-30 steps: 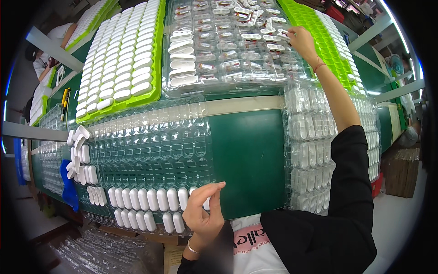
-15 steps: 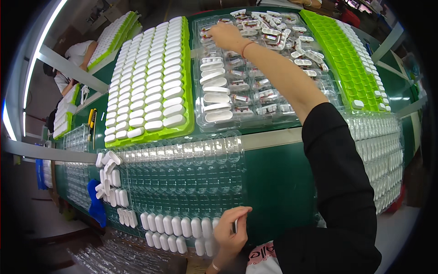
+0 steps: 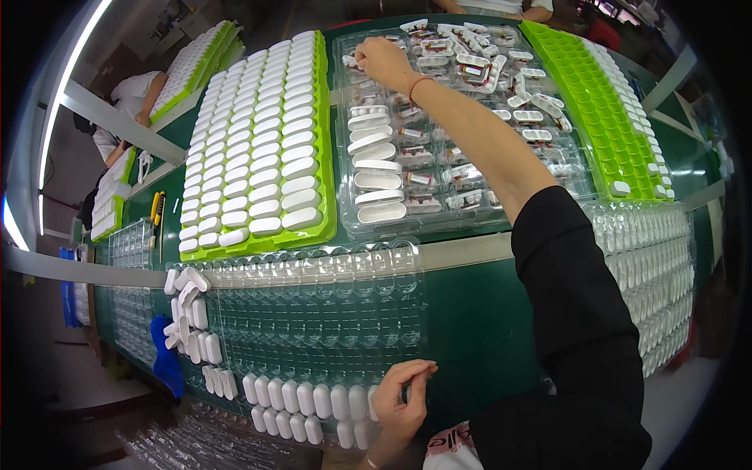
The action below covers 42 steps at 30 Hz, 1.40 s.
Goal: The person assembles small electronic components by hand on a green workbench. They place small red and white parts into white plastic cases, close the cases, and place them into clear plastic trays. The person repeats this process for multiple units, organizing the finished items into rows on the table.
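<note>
My right arm reaches over a clear plastic tray (image 3: 407, 223) filled with white casings holding small electronic parts. At its far left corner is my right hand (image 3: 382, 63), fingers curled down and closed; what they grip is hidden. Beside the fingertips lies a small white piece (image 3: 349, 61). Low in the picture, my left hand (image 3: 401, 401) is closed in a pinch, and I cannot make out what is inside it. It is next to two rows of white oval shells (image 3: 305, 398) on the near edge of an empty-celled clear tray (image 3: 329, 309).
Left of the parts tray stands a green tray (image 3: 329, 196) full of white shells. Another green tray (image 3: 583, 102), partly filled, is at right. Loose white shells (image 3: 188, 313) pile beside a blue object (image 3: 166, 360). Stacked clear trays (image 3: 650, 274) stand right. Other people work behind and left.
My right hand stays at the tray's far left corner, its fingers shifted slightly, with a white piece now showing beside them. The view has tilted a little. My left hand keeps its pinch.
</note>
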### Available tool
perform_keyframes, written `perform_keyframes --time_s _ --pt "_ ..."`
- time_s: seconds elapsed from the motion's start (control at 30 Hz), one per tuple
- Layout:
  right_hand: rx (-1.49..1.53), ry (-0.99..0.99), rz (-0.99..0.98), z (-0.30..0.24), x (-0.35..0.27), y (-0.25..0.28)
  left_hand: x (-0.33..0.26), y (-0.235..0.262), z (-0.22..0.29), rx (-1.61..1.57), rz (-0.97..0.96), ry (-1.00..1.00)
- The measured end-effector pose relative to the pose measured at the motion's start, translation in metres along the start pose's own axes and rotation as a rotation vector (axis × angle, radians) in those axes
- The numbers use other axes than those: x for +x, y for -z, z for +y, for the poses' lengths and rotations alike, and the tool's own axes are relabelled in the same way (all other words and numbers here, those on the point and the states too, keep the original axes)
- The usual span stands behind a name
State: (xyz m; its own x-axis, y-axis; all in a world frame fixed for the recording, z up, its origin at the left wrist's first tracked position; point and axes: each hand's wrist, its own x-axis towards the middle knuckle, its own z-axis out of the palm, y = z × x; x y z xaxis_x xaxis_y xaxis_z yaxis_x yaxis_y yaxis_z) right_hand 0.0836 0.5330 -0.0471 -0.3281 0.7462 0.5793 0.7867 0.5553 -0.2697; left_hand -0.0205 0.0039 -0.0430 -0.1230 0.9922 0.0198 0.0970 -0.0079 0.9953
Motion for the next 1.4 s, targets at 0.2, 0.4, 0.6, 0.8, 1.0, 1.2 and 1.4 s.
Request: perform_keyframes --time_s 0.2,0.4,0.6,0.8,1.0,1.2,1.4 --pt "-0.027 0.013 0.01 0.011 -0.004 0.002 -0.003 -0.003 0.001 -0.02 -0.057 -0.027" --pt "-0.272 -0.003 -0.176 0.004 0.006 -0.02 -0.003 -0.008 -0.008 -0.112 -0.03 0.078" --pt "-0.403 -0.023 0.025 -0.014 0.006 -0.022 -0.007 -0.006 -0.007 -0.112 -0.041 0.119" --pt "1.203 -0.526 -0.009 -0.074 -0.023 0.04 -0.006 0.001 0.002 -0.155 0.027 0.144" --pt "1.574 -0.452 -0.541 -0.142 -0.14 0.152 -0.014 0.007 0.013 -0.176 0.053 0.06" --pt "1.63 -0.529 -0.707 -0.178 -0.255 0.226 -0.019 -0.003 0.028 -0.278 0.192 -0.063" --pt "1.668 -0.486 -0.746 -0.199 -0.32 0.246 -0.034 -0.013 0.026 -0.228 0.162 -0.115"
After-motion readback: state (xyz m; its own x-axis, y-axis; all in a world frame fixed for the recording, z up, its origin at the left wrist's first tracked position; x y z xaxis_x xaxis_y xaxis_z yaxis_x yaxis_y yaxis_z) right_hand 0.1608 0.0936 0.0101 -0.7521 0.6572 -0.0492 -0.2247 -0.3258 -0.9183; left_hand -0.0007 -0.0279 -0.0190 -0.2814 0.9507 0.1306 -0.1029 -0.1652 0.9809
